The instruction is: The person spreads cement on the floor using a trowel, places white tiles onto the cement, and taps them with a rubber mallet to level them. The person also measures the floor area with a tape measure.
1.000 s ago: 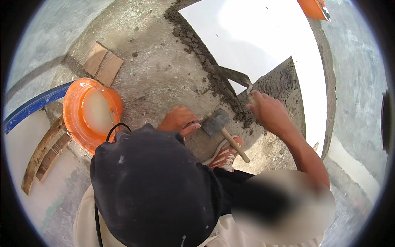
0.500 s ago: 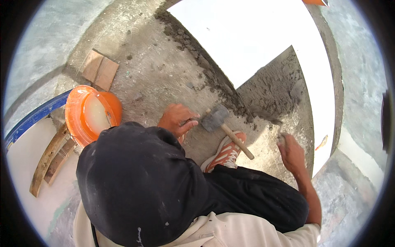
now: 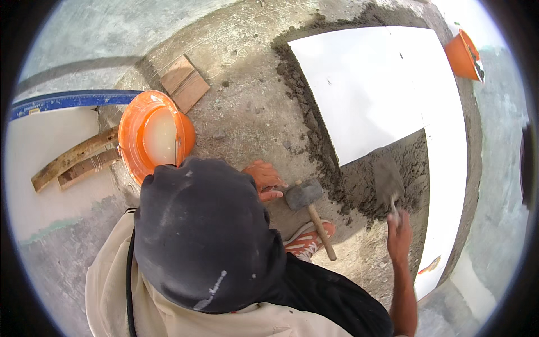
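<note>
My right hand (image 3: 399,240) grips the handle of a trowel (image 3: 388,178); its grey blade lies flat over wet grey mortar (image 3: 359,191) and is slightly blurred. This mortar patch sits in the corner between a large white tile (image 3: 365,95) and a white tile strip (image 3: 447,185) along the right. My left hand (image 3: 264,178) is held low over the floor with fingers stretched and nothing visible in them; the cap partly hides it. Just right of it rests a rubber mallet (image 3: 304,194), its wooden handle slanting across my orange shoe (image 3: 303,240).
An orange bucket (image 3: 128,137) of cloudy liquid stands at left, beside wood strips (image 3: 78,157), a blue straightedge (image 3: 73,100) and brown boards (image 3: 184,83). Another orange bucket (image 3: 461,59) stands far right by the wall. Loose mortar (image 3: 303,106) rims the big tile.
My right hand has moved forward, bringing the trowel over the mortar. My left hand's fingers have straightened. The whole view has shifted, showing more of the far bucket.
</note>
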A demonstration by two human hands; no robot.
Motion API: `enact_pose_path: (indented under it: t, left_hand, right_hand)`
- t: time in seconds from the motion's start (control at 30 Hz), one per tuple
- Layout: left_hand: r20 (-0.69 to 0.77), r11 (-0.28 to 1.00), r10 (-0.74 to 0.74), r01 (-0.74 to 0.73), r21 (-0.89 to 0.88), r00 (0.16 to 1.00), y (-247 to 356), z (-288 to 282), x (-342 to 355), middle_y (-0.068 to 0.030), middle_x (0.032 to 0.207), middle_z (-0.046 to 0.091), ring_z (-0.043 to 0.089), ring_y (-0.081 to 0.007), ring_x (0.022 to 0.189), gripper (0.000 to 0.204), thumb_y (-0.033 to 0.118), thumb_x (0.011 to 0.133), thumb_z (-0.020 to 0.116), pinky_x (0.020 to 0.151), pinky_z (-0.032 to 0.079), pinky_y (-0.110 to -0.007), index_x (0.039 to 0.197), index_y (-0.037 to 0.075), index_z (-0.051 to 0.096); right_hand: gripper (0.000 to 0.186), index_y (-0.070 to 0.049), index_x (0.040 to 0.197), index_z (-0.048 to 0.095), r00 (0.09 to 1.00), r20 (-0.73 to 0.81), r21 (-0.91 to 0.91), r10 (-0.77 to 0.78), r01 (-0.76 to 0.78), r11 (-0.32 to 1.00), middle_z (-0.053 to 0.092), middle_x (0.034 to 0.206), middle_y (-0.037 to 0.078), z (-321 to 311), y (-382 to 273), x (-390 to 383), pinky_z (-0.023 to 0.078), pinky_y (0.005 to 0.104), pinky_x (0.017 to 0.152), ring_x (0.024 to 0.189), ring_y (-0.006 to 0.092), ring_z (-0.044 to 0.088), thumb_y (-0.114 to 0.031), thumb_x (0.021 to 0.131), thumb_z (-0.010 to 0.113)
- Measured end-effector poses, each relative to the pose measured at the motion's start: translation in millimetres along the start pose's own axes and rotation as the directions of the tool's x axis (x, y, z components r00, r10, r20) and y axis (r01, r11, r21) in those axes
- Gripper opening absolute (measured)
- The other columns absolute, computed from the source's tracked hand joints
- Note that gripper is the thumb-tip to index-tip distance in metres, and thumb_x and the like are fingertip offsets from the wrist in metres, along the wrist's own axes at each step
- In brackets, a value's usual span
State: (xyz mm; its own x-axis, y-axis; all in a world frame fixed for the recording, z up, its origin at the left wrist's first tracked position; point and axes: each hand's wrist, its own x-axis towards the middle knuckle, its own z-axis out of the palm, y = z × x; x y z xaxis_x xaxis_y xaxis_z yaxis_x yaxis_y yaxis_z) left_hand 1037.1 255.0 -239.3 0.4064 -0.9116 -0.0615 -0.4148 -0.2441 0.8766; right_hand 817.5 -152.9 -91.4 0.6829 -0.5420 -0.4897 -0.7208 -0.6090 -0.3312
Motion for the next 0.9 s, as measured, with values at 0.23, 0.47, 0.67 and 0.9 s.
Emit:
enact_pose_path:
  t: [0.23, 0.47, 0.67, 0.9]
  left_hand:
    - [-0.041, 0.999, 0.04, -0.041, -0.021, 0.998, -3.1, 4.2, 2.0, -0.0016, 0.103, 0.072, 0.063, -0.0245, 0.103, 0.027, 0.031, 0.095, 0.079, 0.095, 0.042, -0.043, 0.116, 0.014, 0.077]
    - [0.001, 0.997, 0.016, -0.016, -0.078, 1.0, -8.5, 0.6, 7.0, -0.0022, 0.101, 0.071, 0.064, -0.0238, 0.101, 0.026, 0.031, 0.096, 0.078, 0.092, 0.043, -0.041, 0.116, 0.014, 0.076]
    - [-0.078, 0.987, 0.065, -0.076, -0.141, 0.995, -12.4, 0.5, 1.9, -0.0027, 0.1, 0.071, 0.065, -0.0244, 0.102, 0.025, 0.03, 0.096, 0.077, 0.091, 0.043, -0.042, 0.115, 0.013, 0.076]
    - [-0.043, 0.992, 0.045, -0.05, -0.115, 0.998, -10.4, -1.8, 0.0, -0.0029, 0.103, 0.073, 0.065, -0.0245, 0.104, 0.028, 0.032, 0.095, 0.079, 0.095, 0.044, -0.043, 0.115, 0.013, 0.076]
  right_hand:
    - [0.037, -0.009, 0.13, 0.064, 0.855, -0.029, -0.314, -0.518, 0.485, 0.816, 0.071, 0.103, 0.021, 1.3, -184.8, 195.9, 0.054, 0.0534, 0.079, 0.093, 0.0421, 0.07, -0.037, 0.107, 0.059]
    - [0.04, -0.008, 0.128, 0.065, 0.804, 0.041, -0.462, -0.593, 0.542, 0.702, 0.074, 0.106, 0.022, 26.9, -303.0, 290.1, 0.056, 0.0541, 0.086, 0.103, 0.043, 0.071, -0.041, 0.105, 0.059]
    - [0.038, -0.01, 0.129, 0.065, 0.758, 0.166, -0.463, -0.631, 0.625, 0.629, 0.073, 0.101, 0.02, 23.5, -293.5, 277.7, 0.056, 0.0539, 0.081, 0.094, 0.041, 0.072, -0.038, 0.105, 0.061]
    - [0.032, -0.012, 0.129, 0.066, 0.747, 0.27, -0.437, -0.607, 0.657, 0.614, 0.066, 0.089, 0.011, 8.3, -178.7, 208.7, 0.055, 0.0441, 0.066, 0.071, 0.0267, 0.067, -0.033, 0.105, 0.064]
